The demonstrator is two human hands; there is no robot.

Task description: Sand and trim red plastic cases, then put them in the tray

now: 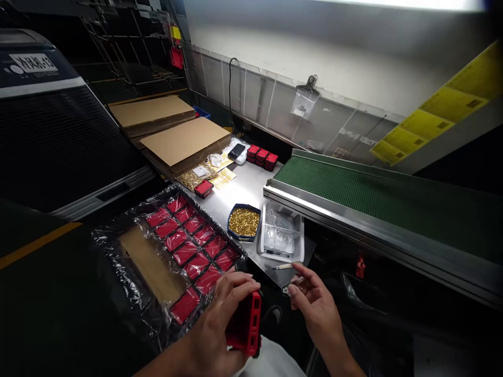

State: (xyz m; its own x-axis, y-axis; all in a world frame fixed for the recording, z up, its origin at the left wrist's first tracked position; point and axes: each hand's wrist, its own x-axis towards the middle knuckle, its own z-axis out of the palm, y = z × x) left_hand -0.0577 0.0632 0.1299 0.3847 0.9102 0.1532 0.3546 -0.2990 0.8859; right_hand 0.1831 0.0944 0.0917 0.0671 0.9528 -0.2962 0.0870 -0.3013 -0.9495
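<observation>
My left hand is wrapped round a red plastic case with rectangular openings along its edge, held upright on end. To the right, my right hand has its thumb and fingers curled together near the bench edge; a small pale bit shows at the fingertips, too small to make out. Just beyond those fingers lies a pen-like tool with a pale handle. Left of my left hand, rows of red cases sit in a box lined with clear plastic, where bare cardboard shows along one side.
A blue tray of small brass-coloured parts and a white bin with clear bags stand on the metal bench. A green conveyor runs off right. Stacked red cases, a phone and cardboard sheets lie farther back.
</observation>
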